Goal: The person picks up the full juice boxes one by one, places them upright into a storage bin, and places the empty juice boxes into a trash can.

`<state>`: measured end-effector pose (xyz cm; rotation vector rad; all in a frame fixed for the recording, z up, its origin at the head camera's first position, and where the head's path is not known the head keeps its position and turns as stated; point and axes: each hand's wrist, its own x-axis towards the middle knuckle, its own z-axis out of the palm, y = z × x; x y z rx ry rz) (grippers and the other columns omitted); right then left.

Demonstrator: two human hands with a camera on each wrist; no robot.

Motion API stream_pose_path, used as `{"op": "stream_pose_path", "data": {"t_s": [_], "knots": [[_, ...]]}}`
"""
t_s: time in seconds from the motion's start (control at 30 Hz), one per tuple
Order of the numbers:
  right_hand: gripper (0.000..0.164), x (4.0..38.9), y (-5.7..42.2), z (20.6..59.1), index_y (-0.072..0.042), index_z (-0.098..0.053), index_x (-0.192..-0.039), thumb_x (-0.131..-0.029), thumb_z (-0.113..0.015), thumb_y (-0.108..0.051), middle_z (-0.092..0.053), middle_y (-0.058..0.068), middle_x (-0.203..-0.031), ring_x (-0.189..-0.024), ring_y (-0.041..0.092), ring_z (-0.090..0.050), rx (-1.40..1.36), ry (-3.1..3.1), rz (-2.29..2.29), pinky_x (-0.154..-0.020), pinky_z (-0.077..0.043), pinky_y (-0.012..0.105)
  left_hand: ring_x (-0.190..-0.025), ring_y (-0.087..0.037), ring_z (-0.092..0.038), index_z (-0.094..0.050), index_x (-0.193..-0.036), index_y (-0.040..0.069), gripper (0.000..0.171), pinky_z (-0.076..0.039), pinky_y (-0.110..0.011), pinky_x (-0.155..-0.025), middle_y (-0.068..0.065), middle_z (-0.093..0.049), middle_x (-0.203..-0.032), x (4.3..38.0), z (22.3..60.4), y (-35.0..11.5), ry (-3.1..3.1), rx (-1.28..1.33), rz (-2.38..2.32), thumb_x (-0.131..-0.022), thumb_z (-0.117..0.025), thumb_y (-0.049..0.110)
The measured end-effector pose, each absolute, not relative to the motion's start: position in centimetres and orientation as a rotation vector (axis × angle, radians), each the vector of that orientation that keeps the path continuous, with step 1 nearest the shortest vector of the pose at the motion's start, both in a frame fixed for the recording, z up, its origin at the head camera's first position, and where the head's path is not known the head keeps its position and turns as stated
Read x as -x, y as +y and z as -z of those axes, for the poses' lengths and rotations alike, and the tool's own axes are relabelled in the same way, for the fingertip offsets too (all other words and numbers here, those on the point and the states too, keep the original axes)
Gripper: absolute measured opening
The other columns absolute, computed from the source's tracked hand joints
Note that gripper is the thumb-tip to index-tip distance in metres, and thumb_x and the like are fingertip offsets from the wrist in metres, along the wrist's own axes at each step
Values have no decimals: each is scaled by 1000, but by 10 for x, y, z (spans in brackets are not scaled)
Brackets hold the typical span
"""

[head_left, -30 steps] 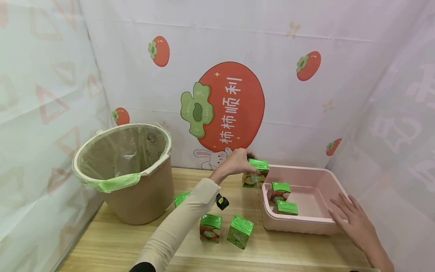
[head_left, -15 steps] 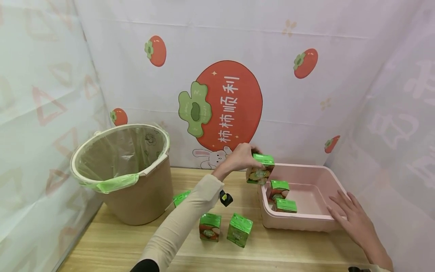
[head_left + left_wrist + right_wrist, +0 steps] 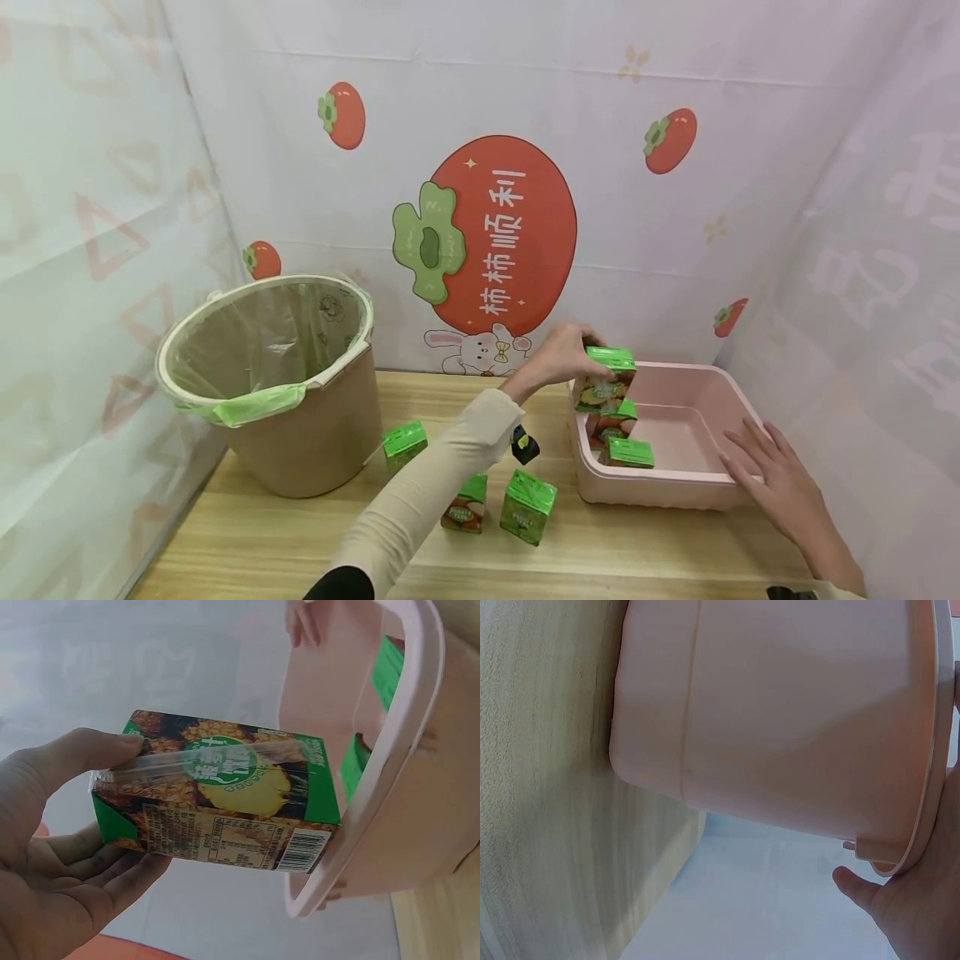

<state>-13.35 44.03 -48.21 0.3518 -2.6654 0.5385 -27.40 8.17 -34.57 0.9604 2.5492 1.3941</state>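
Observation:
In the head view my left hand (image 3: 562,357) grips a green-topped pineapple juice carton (image 3: 604,382) over the left side of the pink plastic tub (image 3: 697,477). Up close in the left wrist view, thumb and fingers pinch one end of the carton (image 3: 232,776), whose far end is near the tub's rim. Two more cartons, a reddish one (image 3: 611,427) and one with its green top showing (image 3: 630,452), lie inside the tub at the left. My right hand (image 3: 783,487) rests over the tub's right rim, fingers extended and holding nothing.
A brown bin (image 3: 322,442) with a green liner bag stands at the left. On the wooden table (image 3: 247,542) are further cartons: one beside the bin (image 3: 403,443), one partly behind my left sleeve (image 3: 467,507) and one in front of the tub (image 3: 528,507). Printed curtains enclose the back and sides.
My left hand has carried the pineapple carton rightward, from beside the tub's left edge to over the tub's inside. The right hand has stayed on the rim.

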Motion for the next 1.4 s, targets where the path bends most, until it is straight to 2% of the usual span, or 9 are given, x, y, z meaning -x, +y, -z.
{"op": "stream_pose_path", "data": {"t_s": [0.3,0.73,0.9,0.97,1.07,1.13,1.27,1.33,1.4], "knots": [[40,137,441,485,4,-63,-135,-103,-63,-20,-47,29,-157,-162,11,-4,-431,-2595,-467,-124,2,18,-77,-4,-59,-78,-111,2,37,-49,-14,-67,-2,-76,-97,267,355,115,2566,-881,-1436,-79,-93,14],[47,132,437,479,8,-58,-141,-107,-57,-25,-39,34,-159,-163,22,4,-341,-2699,-495,-124,9,23,-74,2,-59,-82,-108,9,36,-46,-9,-67,6,-75,-92,251,369,171,2608,-782,-1469,-76,-97,17],[46,134,441,480,-2,-56,-150,-109,-54,-24,-31,4,-171,-162,12,-2,-534,-2581,-382,-128,1,26,-72,2,-57,-81,-108,9,36,-47,-10,-64,8,-72,-90,243,379,185,2536,-778,-1568,-77,-96,16],[49,135,442,481,-13,-52,-158,-110,-54,-24,-21,-18,-170,-160,5,-1,-573,-2548,-360,-127,0,24,-73,3,-57,-81,-108,10,35,-47,-10,-64,9,-72,-90,241,383,191,2530,-776,-1584,-77,-96,17],[57,135,442,482,-27,-42,-164,-109,-53,-18,-18,-25,-167,-161,8,-4,-623,-2519,-333,-128,-2,26,-75,4,-56,-81,-109,12,35,-46,-10,-65,11,-71,-91,239,388,198,2544,-764,-1574,-78,-96,20],[67,135,441,481,-39,-34,-165,-106,-57,-17,-13,-33,-162,-158,-1,3,-561,-2553,-387,-124,3,18,-76,5,-56,-81,-109,13,35,-45,-9,-66,12,-72,-92,238,392,203,2573,-767,-1535,-78,-96,21],[75,135,441,481,-51,-21,-163,-107,-56,-17,-13,-31,-164,-159,0,1,-593,-2528,-359,-125,1,21,-80,5,-56,-81,-109,14,35,-43,-7,-70,12,-72,-96,236,398,208,2635,-792,-1448,-79,-96,22],[69,133,440,481,-41,-28,-166,-107,-57,-19,-17,-20,-170,-159,1,2,-547,-2558,-399,-125,2,19,-80,5,-58,-80,-109,14,35,-43,-6,-70,12,-73,-97,235,402,209,2654,-791,-1423,-79,-96,22],[60,132,440,481,-20,-40,-165,-108,-56,-23,-23,1,-174,-161,8,3,-479,-2615,-451,-125,5,21,-80,5,-58,-81,-108,14,35,-43,-6,-69,12,-73,-97,233,408,210,2676,-785,-1393,-78,-97,23]]}}
